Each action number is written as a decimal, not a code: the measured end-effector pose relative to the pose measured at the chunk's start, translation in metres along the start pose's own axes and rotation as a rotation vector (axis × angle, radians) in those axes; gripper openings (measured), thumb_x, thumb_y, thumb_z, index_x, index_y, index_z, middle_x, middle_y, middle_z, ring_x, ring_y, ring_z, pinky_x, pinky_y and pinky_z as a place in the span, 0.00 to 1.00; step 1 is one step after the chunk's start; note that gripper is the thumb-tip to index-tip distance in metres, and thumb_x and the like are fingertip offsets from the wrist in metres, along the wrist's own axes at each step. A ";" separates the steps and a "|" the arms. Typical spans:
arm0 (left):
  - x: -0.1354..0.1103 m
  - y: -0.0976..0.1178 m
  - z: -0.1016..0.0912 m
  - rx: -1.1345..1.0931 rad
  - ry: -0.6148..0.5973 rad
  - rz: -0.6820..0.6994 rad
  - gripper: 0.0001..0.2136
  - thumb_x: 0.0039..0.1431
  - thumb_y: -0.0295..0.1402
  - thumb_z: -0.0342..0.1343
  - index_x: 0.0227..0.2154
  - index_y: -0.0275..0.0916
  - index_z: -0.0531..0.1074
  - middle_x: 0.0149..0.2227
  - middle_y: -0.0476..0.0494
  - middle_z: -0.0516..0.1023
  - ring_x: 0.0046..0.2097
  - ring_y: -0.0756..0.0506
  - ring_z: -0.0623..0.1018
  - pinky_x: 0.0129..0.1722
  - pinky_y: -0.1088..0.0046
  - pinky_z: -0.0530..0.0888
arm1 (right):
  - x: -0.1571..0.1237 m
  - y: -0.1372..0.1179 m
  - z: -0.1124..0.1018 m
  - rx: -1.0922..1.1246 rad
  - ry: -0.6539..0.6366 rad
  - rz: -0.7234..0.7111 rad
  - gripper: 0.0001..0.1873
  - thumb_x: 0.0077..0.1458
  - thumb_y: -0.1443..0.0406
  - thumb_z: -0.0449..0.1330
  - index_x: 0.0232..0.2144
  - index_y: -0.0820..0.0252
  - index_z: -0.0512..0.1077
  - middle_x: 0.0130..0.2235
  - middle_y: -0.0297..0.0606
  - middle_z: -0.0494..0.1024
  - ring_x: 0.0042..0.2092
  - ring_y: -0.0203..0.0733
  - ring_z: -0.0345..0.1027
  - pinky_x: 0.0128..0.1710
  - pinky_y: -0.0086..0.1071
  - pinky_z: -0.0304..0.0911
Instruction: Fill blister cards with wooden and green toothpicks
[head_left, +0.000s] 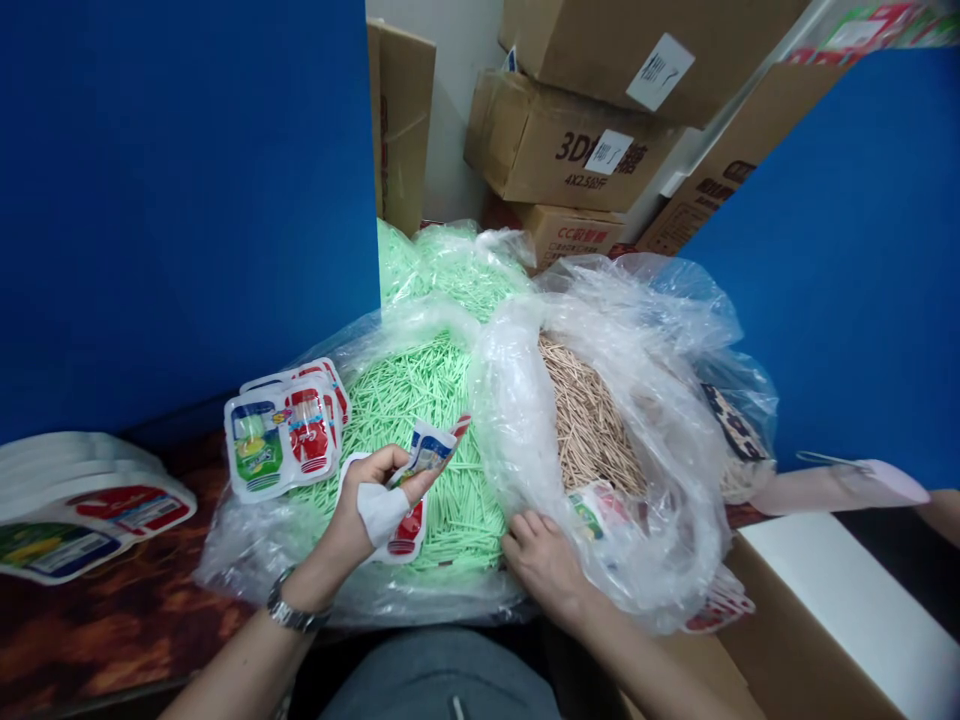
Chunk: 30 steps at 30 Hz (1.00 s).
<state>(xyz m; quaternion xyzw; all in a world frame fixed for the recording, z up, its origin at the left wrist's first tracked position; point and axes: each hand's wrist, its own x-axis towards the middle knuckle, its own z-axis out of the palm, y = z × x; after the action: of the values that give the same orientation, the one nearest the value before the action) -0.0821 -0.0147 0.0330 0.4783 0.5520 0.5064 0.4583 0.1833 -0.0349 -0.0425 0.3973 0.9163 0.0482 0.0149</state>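
My left hand (386, 490) is closed on a small printed packet (429, 450), holding it tilted over a heap of thin green sticks (420, 400). White wrapping (381, 512) covers part of that hand. Beneath it, a flat packet with a red print (406, 535) lies on the sticks. My right hand (544, 560) rests at the right edge of the green heap, beside the clear bag (510, 400). Its fingers are curled down and their tips are hidden. Several two-part packets with green and red prints (285, 435) lie stacked on the heap's left side.
Brown sticks (589, 420) fill another clear bag on the right, with a printed packet (600, 510) on them. More packets (90, 510) lie at far left. Blue panels (187, 200) flank both sides. Cardboard boxes (570, 140) stand behind; an open carton (795, 610) is at lower right.
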 end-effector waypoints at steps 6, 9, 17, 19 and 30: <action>-0.001 -0.001 -0.002 0.015 -0.004 0.007 0.15 0.51 0.35 0.61 0.20 0.40 0.59 0.21 0.57 0.58 0.24 0.53 0.59 0.25 0.76 0.58 | 0.015 -0.004 -0.019 -0.032 -0.209 0.025 0.07 0.57 0.70 0.57 0.28 0.57 0.72 0.32 0.38 0.75 0.36 0.42 0.67 0.33 0.32 0.55; -0.002 -0.001 -0.002 0.014 -0.003 0.012 0.15 0.51 0.35 0.60 0.20 0.40 0.58 0.21 0.57 0.58 0.24 0.53 0.59 0.25 0.76 0.57 | 0.021 -0.005 -0.034 0.006 -0.292 0.007 0.05 0.56 0.69 0.57 0.31 0.57 0.72 0.32 0.37 0.77 0.34 0.42 0.70 0.30 0.31 0.55; -0.002 0.002 -0.001 -0.011 -0.020 0.000 0.16 0.50 0.35 0.61 0.19 0.39 0.58 0.21 0.56 0.59 0.24 0.53 0.58 0.24 0.76 0.56 | 0.011 0.004 -0.034 0.083 -0.391 0.033 0.09 0.58 0.66 0.55 0.30 0.58 0.74 0.31 0.39 0.79 0.33 0.43 0.72 0.33 0.32 0.58; -0.002 0.001 0.000 -0.027 -0.033 0.004 0.15 0.50 0.35 0.61 0.19 0.39 0.59 0.21 0.56 0.59 0.24 0.53 0.59 0.25 0.76 0.56 | 0.010 0.004 -0.031 0.085 -0.379 0.097 0.10 0.60 0.65 0.54 0.30 0.59 0.74 0.32 0.40 0.79 0.34 0.43 0.72 0.33 0.32 0.58; -0.003 0.004 -0.002 -0.021 -0.042 0.001 0.15 0.51 0.35 0.61 0.20 0.39 0.59 0.21 0.57 0.58 0.24 0.53 0.58 0.24 0.76 0.56 | 0.016 -0.008 -0.027 0.014 -0.363 0.192 0.06 0.57 0.67 0.55 0.33 0.57 0.73 0.35 0.38 0.77 0.37 0.43 0.71 0.33 0.32 0.58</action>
<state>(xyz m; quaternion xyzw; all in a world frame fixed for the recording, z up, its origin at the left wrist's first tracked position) -0.0832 -0.0180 0.0375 0.4842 0.5366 0.5024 0.4746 0.1648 -0.0313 -0.0165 0.4852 0.8568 -0.0294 0.1722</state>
